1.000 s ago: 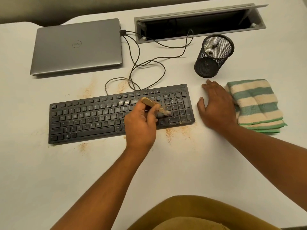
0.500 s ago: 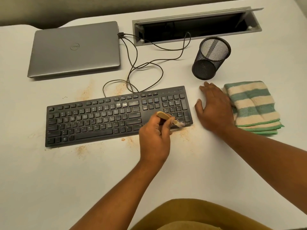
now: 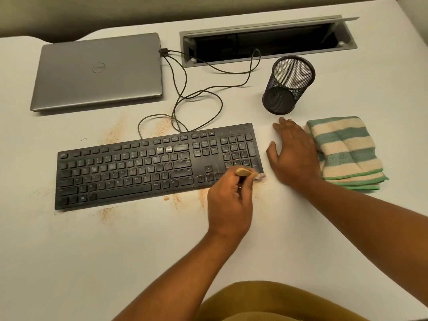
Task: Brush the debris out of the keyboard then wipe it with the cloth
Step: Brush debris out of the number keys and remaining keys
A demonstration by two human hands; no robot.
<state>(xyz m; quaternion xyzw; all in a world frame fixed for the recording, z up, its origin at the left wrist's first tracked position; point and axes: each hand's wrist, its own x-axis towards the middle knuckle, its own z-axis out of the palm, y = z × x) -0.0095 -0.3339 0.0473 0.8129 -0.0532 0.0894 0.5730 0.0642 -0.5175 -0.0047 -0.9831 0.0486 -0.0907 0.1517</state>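
1. The left hand [image 3: 228,198] is pinching a small wooden brush [image 3: 243,171], fingers curled round the handle. The bristles are sitting at the near right corner of the keyboard [image 3: 139,167], just past the number pad.
2. The right hand [image 3: 295,156] is lying spread and flat on the table [image 3: 92,251], holding nothing. It is resting between the keyboard's right end and the folded striped cloth [image 3: 345,151], with its outer edge touching the cloth.
3. The keyboard is lying across the middle of the table, its long side roughly parallel to the near edge. The cloth is waiting toward the right edge.
4. Orange-brown debris [image 3: 203,195] is showing on the table along the keyboard's near and far sides, and pale dust is clinging to many keys. I judge the brushing partly done and the wiping not yet begun.
5. To brush well, I would be making short strokes along the gaps between key rows. I would be flicking outward over the keyboard's edge so grit is not pushed back under the keys.
6. The keyboard looks light, so the idle right hand would be better steadying its right end.
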